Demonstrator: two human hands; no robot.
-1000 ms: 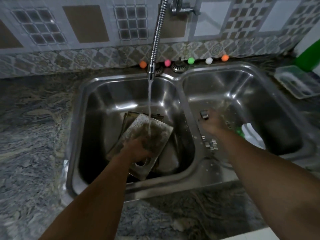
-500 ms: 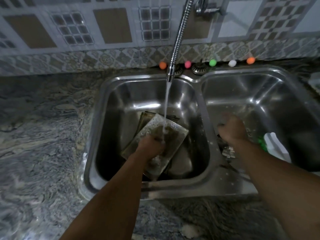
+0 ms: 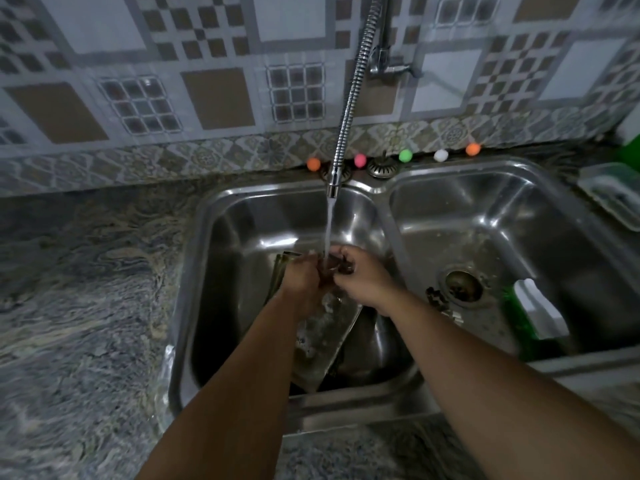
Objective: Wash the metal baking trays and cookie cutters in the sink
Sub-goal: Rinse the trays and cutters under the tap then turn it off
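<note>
Holding a small cookie cutter (image 3: 341,265) together under the running tap (image 3: 333,181), left hand (image 3: 304,277) and right hand (image 3: 360,277) both pinching it. Lying directly beneath, baking trays (image 3: 322,344), long axis running 1 to 7 o'clock. Waiting at 3 o'clock in the right basin (image 3: 485,209), more cutters (image 3: 440,301), nearer the right hand.

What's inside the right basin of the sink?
In the right basin: a drain, small metal cookie cutters beside it, and a green-and-white object. The basin's near wall hides the floor behind it.
</note>
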